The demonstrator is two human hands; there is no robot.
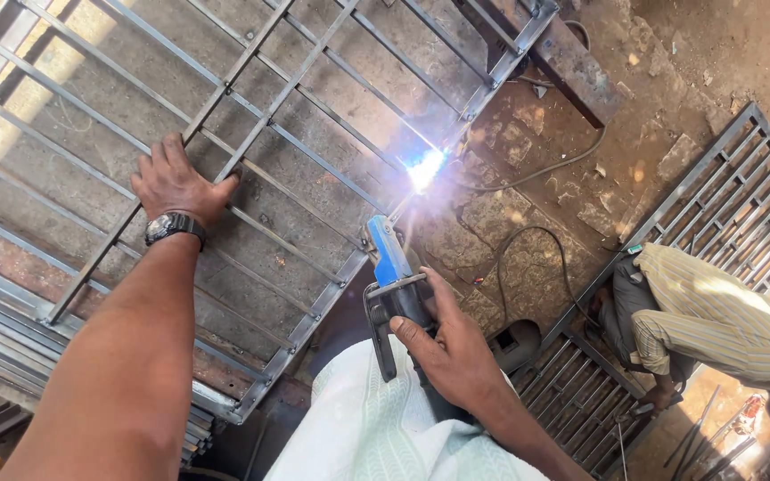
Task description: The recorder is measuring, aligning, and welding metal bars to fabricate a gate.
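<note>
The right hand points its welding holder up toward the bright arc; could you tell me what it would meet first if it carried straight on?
Probably the metal grille's frame bar, where the arc burns.

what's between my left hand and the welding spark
In the head view, only the metal grille itself: its thin bars and a crossing flat strip span the stretch from the left hand to the spark.

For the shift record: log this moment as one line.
left hand: flat on metal grille | right hand: gripping blue electrode holder | welding arc: lit at frame edge | nearby: another person crouching
</note>
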